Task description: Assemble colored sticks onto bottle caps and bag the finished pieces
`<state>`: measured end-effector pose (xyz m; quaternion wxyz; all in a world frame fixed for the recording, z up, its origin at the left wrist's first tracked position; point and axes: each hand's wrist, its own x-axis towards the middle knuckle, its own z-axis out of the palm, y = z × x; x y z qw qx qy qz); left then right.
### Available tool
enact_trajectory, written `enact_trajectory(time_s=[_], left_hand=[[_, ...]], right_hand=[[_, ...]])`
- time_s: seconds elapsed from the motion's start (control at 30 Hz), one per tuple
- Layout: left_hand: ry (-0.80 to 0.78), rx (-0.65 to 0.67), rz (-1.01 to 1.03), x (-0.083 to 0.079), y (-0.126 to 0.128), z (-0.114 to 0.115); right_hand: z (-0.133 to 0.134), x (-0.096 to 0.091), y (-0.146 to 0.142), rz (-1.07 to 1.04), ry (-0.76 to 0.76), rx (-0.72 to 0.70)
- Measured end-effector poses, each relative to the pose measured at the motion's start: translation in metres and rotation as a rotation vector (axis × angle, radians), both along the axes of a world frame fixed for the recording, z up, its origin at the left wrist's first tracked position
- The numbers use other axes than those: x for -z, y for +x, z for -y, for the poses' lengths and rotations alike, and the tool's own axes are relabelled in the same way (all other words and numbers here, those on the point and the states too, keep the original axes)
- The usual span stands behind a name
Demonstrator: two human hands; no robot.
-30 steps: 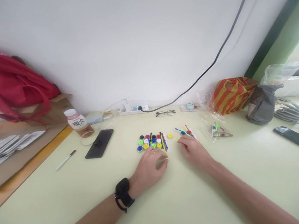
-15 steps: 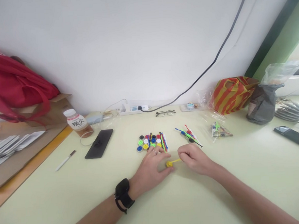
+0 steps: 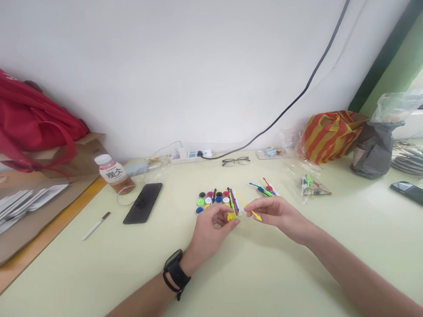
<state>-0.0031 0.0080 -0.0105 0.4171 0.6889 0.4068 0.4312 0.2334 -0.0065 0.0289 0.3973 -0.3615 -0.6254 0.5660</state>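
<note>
Head view: I had the left hand point(image 3: 214, 223) pinching the yellow disc point(image 3: 230, 216), the right hand point(image 3: 278, 214) pinching the yellow arrow point(image 3: 257, 217) near it (tiny parts); a slack grip could've dropped either.

A big red bag point(image 3: 23, 116) sits on a brown box point(image 3: 91, 143). On the counter point(image 3: 221, 293), a bottle point(image 3: 113, 175) stands by a black phone point(image 3: 144, 204), with a white pen point(image 3: 95, 227) near. Glasses point(image 3: 236, 161) lie near the wall point(image 3: 176, 64). A striped bag point(image 3: 329, 138) stands just beside a gray bag point(image 3: 374, 149).
</note>
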Motion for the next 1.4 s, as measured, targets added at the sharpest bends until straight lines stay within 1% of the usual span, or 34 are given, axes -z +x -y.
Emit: enact_trajectory(time_s=[0.07,0.13,0.23,0.37,0.43,0.5,0.6,0.7,0.8,0.9,1.0,1.07,1.17,1.2,1.27,1.4], left_hand=[[0.008,-0.015,0.031,-0.001,0.000,0.001],[0.008,0.000,0.048,-0.004,0.001,0.002],[-0.009,0.092,0.063,-0.011,0.003,0.007],[-0.052,0.228,0.062,-0.021,0.005,0.013],[-0.060,0.266,0.053,-0.024,0.006,0.014],[-0.065,0.278,0.042,-0.024,0.006,0.014],[-0.081,0.266,0.040,-0.020,0.006,0.013],[-0.093,0.279,0.045,-0.016,0.005,0.012],[-0.090,0.290,0.051,-0.013,0.005,0.011],[-0.094,0.282,0.071,-0.012,0.005,0.011],[-0.096,0.258,0.120,-0.012,0.004,0.011],[-0.078,0.226,0.173,-0.012,0.004,0.011],[-0.030,0.157,0.229,-0.013,0.003,0.011],[-0.005,0.134,0.234,-0.013,0.003,0.011],[0.051,0.097,0.223,-0.013,0.002,0.011],[0.154,0.078,0.114,-0.008,0.000,0.010]], right_hand=[[-0.001,0.004,-0.002,0.007,-0.027,0.053],[-0.002,0.007,-0.002,0.026,-0.042,0.080],[-0.003,0.009,-0.002,0.038,-0.057,0.092],[0.000,0.009,-0.007,0.010,-0.063,-0.009],[0.001,0.010,-0.010,0.000,-0.052,-0.047],[0.002,0.011,-0.013,0.000,-0.043,-0.045],[0.003,0.013,-0.015,0.007,-0.041,-0.020],[0.003,0.011,-0.016,-0.004,-0.047,-0.059],[0.005,0.009,-0.018,-0.023,-0.017,-0.088],[0.006,0.010,-0.020,0.016,0.029,-0.025],[0.008,0.013,-0.021,0.047,0.022,0.017],[0.009,0.014,-0.021,0.038,-0.028,-0.034],[0.012,0.015,-0.022,0.010,-0.123,-0.183],[0.012,0.016,-0.022,0.003,-0.137,-0.204],[0.012,0.015,-0.022,0.005,-0.122,-0.169],[0.007,0.010,-0.017,0.029,-0.053,0.016]])
